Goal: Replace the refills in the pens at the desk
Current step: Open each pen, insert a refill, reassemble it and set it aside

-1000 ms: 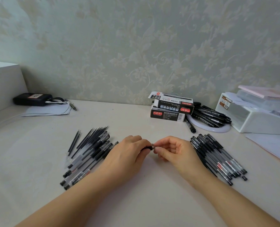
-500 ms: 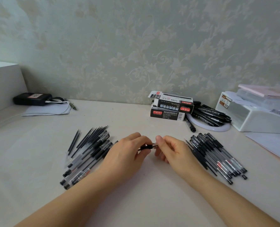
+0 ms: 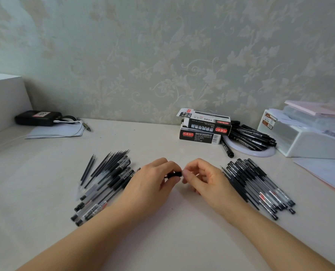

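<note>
Two hands meet at mid-table: the left hand [image 3: 153,180] grips a black pen [image 3: 174,175] by its barrel, while the right hand [image 3: 204,177] pinches the pen's tip end between thumb and forefinger. Pens and refills [image 3: 106,178] lie left; more pens [image 3: 258,184] lie right.

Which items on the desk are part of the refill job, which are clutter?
Job: pen held by left hand and right hand; left pen pile; loose refills; right pen pile; refill boxes.
Clutter: black device; white storage box; papers.
</note>
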Tool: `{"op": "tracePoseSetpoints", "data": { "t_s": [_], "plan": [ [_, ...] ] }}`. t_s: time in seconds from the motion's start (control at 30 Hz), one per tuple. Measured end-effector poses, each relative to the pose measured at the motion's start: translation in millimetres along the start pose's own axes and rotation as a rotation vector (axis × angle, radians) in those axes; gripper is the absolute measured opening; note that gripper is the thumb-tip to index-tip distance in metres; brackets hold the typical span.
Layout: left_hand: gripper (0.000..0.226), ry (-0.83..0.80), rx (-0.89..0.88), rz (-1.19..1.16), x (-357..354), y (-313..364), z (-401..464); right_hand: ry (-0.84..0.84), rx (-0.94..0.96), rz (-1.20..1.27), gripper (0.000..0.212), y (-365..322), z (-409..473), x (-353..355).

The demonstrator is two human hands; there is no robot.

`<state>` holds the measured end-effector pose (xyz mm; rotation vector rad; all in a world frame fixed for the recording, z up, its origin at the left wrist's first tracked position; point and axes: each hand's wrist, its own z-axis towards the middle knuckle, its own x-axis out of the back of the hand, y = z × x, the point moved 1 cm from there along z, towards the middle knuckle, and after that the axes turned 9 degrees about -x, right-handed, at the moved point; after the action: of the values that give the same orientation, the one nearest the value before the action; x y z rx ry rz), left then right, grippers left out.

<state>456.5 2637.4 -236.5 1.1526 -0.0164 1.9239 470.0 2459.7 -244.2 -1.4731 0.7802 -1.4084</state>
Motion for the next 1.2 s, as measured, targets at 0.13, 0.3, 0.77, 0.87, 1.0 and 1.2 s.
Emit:
{"op": "tracePoseSetpoints", "data": {
  "t_s": [0.13, 0.3, 0.77, 0.87, 1.0, 1.2],
  "plan": [
    [0.011, -0.002, -0.018, -0.004, -0.4, 1.8, 0.5, 0.005, 0.002, -0.025, 0.029, 0.3, 0.4, 0.0],
    [0.009, 0.005, -0.028, -0.005, -0.2, 1.9, -0.3, 0.03, -0.018, -0.032, 0.054, -3.1, 0.1, -1.3],
    [0.008, 0.015, 0.022, 0.013, -1.1, -1.7, -0.2, 0.018, -0.008, 0.01, 0.026, -0.3, -0.4, -1.5],
    [0.008, 0.016, 0.024, 0.011, -1.0, -1.5, -0.3, -0.034, 0.027, -0.007, 0.009, 0.7, -0.6, -1.0],
    [0.005, 0.013, 0.019, -0.004, -0.9, -0.1, 0.5, -0.03, 0.032, -0.007, 0.016, 2.9, 0.8, 0.7],
    [0.006, 0.04, 0.034, -0.023, 0.7, 1.7, 1.0, 0.037, 0.0, 0.053, 0.021, 6.8, 3.2, -2.3]
  ]
}}
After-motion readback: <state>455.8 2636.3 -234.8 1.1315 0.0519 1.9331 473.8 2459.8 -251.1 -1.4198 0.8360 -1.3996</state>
